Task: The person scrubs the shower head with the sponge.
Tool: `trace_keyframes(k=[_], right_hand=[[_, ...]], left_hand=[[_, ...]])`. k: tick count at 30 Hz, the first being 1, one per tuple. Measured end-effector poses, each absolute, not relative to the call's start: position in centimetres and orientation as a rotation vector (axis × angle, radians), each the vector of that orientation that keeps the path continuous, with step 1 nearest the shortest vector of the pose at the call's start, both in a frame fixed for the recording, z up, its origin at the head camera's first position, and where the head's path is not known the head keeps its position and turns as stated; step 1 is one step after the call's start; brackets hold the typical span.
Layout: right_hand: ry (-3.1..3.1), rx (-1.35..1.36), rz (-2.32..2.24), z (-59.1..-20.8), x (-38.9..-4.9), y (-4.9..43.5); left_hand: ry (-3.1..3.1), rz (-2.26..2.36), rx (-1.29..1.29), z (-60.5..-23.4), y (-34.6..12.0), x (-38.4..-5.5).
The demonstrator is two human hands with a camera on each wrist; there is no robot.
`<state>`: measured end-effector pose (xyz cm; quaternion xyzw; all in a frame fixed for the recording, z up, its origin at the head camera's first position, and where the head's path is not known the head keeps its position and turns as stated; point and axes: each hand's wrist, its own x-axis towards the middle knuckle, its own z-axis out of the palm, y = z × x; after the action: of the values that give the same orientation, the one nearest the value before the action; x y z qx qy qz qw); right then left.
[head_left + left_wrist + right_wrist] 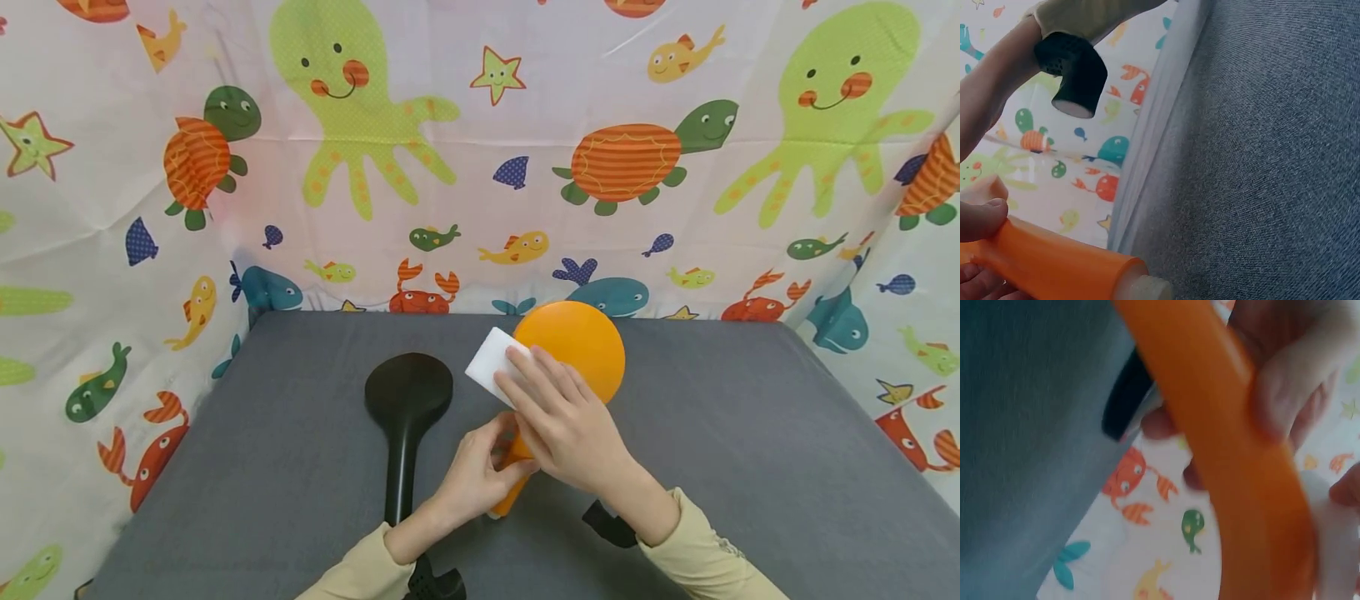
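Orange paddle (581, 342), centre in the head view: your left hand (476, 477) grips its handle (512, 498), your right hand (567, 427) a white block (491, 365), seemingly wiping, with room rightward on the table (750, 442), a black paddle (409, 385) left. The left wrist view shows the handle's pale tip (1152, 289); by the right wrist view, the next stroke likely needs that handle steady.

Gray fabric-covered tabletop (712, 417), a black round-headed, long-handled paddle (405, 425) lying on it, left of middle
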<state>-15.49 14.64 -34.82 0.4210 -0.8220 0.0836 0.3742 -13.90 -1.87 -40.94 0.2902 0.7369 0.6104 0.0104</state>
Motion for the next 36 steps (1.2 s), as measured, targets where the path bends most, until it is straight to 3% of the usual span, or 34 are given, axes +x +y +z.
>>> trace_keyframes(k=[11,22,31,36], right_hand=[[-2.197,0.543,0.483,-32.1,-17.8,17.6],[-2.15,1.095,0.238,-34.9,-15.5,14.7],[-2.133,0.574,0.496,-32.4,-17.9,17.6],[-2.096,0.763,0.4,-33.9,-17.1,16.3]], left_hand=[[2.647,1.72,0.864,-41.1,-2.0,-13.8],[2.64,1.774,0.905,-41.3,-1.9,-13.8],[2.824,1.655,0.89,-41.2,-1.6,-13.5],[2.797,1.721,0.897,-41.2,-1.6,-13.6]])
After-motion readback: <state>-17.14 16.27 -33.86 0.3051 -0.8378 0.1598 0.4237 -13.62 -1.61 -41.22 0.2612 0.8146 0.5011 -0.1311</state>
